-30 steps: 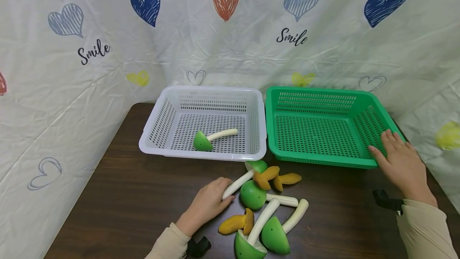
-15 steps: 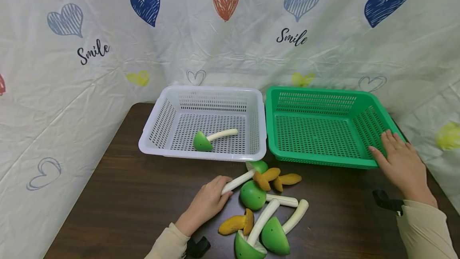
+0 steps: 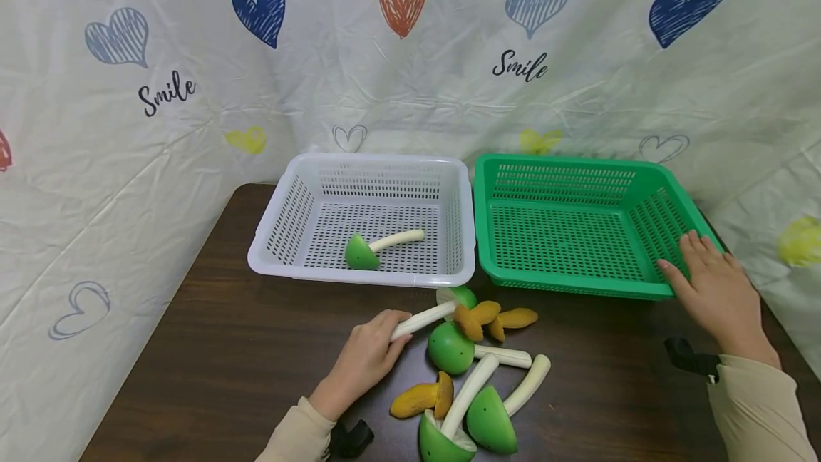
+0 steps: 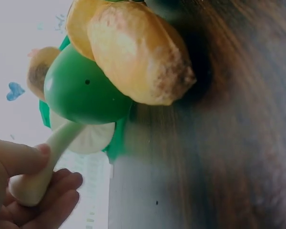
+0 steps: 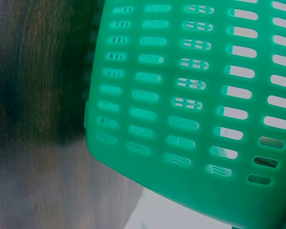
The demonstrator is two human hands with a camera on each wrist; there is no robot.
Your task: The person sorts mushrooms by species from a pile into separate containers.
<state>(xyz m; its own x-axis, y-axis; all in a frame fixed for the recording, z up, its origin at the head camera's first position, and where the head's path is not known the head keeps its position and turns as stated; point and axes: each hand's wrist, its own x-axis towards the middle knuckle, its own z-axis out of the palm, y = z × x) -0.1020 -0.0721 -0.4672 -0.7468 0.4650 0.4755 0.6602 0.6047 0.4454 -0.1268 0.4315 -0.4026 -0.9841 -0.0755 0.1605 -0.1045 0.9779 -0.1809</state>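
Observation:
In the head view my left hand (image 3: 365,355) pinches the free end of the white stem of a green-capped toy mushroom (image 3: 425,319). The left wrist view has thumb and fingers around this stem (image 4: 62,143); its cap lies partly behind another green cap (image 4: 86,88). My right hand (image 3: 725,298) rests with fairly straight fingers on the front right corner of the green basket (image 3: 577,285). Only the basket's slotted wall (image 5: 167,112) shows in the right wrist view, with the hand out of sight.
A white basket (image 3: 359,275) left of the green one holds a green-capped mushroom (image 3: 362,252). Around my left hand lie yellow-brown mushrooms (image 3: 415,401) and more green-capped ones (image 3: 492,419) on the dark wooden table (image 3: 192,376). A heart-printed cloth (image 3: 449,91) hangs behind.
My left hand has shifted slightly left and up, its fingers closing round the stem, and the stem's near end has swung slightly up and left. The right hand stays put.

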